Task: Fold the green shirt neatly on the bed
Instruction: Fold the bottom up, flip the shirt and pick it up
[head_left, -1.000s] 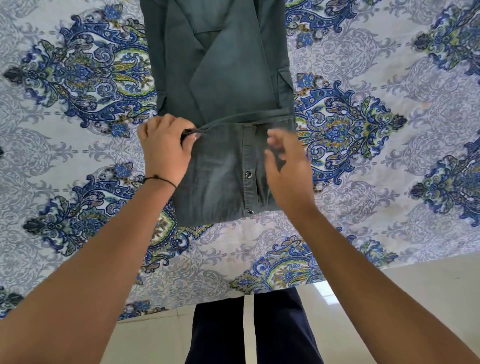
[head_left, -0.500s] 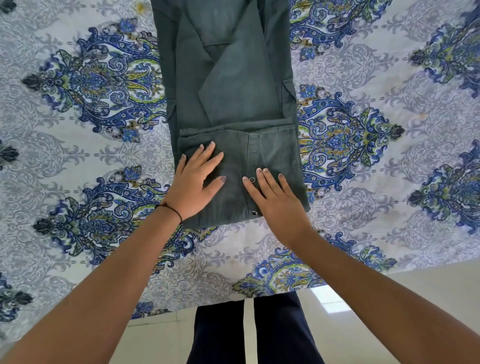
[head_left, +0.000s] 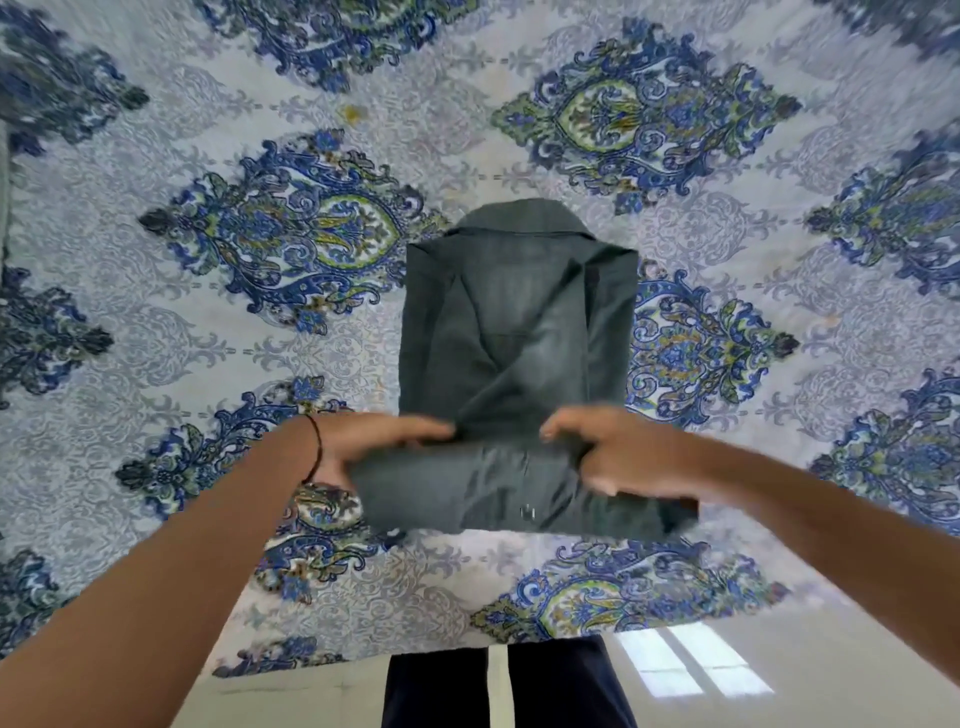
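Note:
The green shirt lies lengthwise on the bed, folded into a narrow strip, its collar at the far end. Its near end is a doubled-over flap with a snap button, lifted off the bed. My left hand grips the flap's left side, thumb on top and fingers underneath. My right hand grips the flap's right side in the same way. Both hands are blurred by motion.
The bed is covered by a white sheet with blue and green paisley medallions. Its near edge runs along the bottom of the view, with pale tiled floor below it and my dark trousers at the edge.
My hands lay flat on the folded near end half a second ago. Now they have closed on its two sides and lifted it. The view has shifted, so the collar shows.

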